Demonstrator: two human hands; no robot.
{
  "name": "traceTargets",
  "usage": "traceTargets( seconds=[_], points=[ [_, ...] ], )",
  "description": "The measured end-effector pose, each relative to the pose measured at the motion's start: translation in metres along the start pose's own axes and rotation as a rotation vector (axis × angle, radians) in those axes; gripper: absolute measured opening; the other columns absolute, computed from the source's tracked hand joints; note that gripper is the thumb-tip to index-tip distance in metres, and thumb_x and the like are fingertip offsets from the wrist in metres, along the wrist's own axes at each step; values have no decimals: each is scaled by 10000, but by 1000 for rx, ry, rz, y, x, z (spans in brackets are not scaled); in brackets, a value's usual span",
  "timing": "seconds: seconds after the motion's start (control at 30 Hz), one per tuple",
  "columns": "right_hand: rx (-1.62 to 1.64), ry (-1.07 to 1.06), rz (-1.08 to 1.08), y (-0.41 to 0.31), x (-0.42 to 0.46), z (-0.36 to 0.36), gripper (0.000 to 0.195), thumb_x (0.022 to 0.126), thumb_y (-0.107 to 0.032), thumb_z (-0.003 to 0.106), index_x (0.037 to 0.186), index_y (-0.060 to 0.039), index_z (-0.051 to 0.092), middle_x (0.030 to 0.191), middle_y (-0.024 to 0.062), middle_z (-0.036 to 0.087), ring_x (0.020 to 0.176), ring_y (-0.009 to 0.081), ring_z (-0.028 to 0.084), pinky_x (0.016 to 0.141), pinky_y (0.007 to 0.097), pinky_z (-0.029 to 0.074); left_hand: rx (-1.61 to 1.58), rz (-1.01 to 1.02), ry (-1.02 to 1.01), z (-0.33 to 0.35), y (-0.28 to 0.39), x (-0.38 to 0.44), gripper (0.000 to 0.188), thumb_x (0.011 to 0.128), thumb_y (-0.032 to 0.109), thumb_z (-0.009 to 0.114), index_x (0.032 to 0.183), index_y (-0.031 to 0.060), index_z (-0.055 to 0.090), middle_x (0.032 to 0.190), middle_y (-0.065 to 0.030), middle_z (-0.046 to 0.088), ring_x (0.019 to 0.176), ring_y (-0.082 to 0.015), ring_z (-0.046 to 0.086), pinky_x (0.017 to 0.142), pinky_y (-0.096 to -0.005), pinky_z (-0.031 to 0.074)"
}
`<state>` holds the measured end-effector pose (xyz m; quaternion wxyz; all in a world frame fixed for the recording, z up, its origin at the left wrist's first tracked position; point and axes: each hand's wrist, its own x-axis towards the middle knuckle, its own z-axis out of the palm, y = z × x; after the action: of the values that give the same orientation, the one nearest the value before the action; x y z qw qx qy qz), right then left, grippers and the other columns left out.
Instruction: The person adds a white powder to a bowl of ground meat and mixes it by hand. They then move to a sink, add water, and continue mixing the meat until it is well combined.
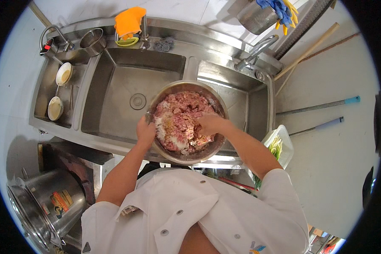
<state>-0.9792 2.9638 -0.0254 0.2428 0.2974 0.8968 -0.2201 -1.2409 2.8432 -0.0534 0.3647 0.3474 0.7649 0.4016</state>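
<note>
A large round stainless steel bowl (220, 95) sits over the divider between two sink basins, at the near side. Ground meat (181, 111) fills much of it, with white powder and a yellowish-brown seasoning lying on the meat's left part. My left hand (146, 130) grips the bowl's left rim. Inside the bowl, at the right, my right hand (211, 124) is pushed into the meat; its fingertips are hidden there, so whether they close on any meat cannot be told.
Around the bowl are the steel sink basins (123, 92) and a faucet (250, 57). Two small bowls lie in the left basin (44, 95). A plastic basket (285, 149) with green stalks stands right, near my right forearm. A large steel pot (57, 190) is at lower left.
</note>
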Motion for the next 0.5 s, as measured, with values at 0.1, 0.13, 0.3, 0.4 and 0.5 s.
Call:
traceTargets(
  seconds=[0.1, 0.13, 0.3, 0.4, 0.5],
  points=[
    [64, -204, 29, -22, 12, -88, 607, 795, -422, 674, 1270, -60, 562, 1298, 222, 530, 1288, 380, 420, 1042, 498, 373, -39, 7, 5, -3, -4, 2, 256, 829, 114, 560, 1050, -4, 613, 900, -183, 660, 870, -302, 639, 807, -391, 471],
    [168, -35, 18, -22, 26, -90, 627, 806, -458, 658, 1278, -57, 559, 1290, 223, 541, 1273, 376, 442, 1032, 491, 382, -64, 4, -4, -2, -4, 4, 261, 864, 171, 552, 1043, -9, 614, 907, -191, 660, 873, -311, 636, 810, -394, 469],
    [324, 88, -74, -41, 127, -65, 701, 744, -606, 655, 1116, -11, 658, 1121, 252, 635, 1057, 393, 603, 928, 446, 464, -93, -18, 28, -1, -6, 6, 474, 990, 411, 441, 999, -29, 619, 918, -214, 654, 858, -321, 616, 806, -396, 457],
    [151, -130, -96, -88, 130, -78, 731, 664, -643, 681, 1003, 4, 703, 1029, 248, 667, 998, 384, 636, 883, 436, 495, -83, 43, 79, -1, -19, 7, 487, 1002, 399, 401, 991, -35, 621, 912, -211, 653, 848, -318, 609, 794, -394, 449],
    [-8, -194, -99, -115, 132, -64, 707, 583, -574, 751, 994, 0, 714, 1019, 222, 682, 987, 344, 653, 855, 434, 515, -160, 47, 97, 0, -17, 10, 485, 1001, 398, 408, 972, -35, 623, 902, -198, 654, 826, -322, 605, 776, -411, 445]
  ],
)
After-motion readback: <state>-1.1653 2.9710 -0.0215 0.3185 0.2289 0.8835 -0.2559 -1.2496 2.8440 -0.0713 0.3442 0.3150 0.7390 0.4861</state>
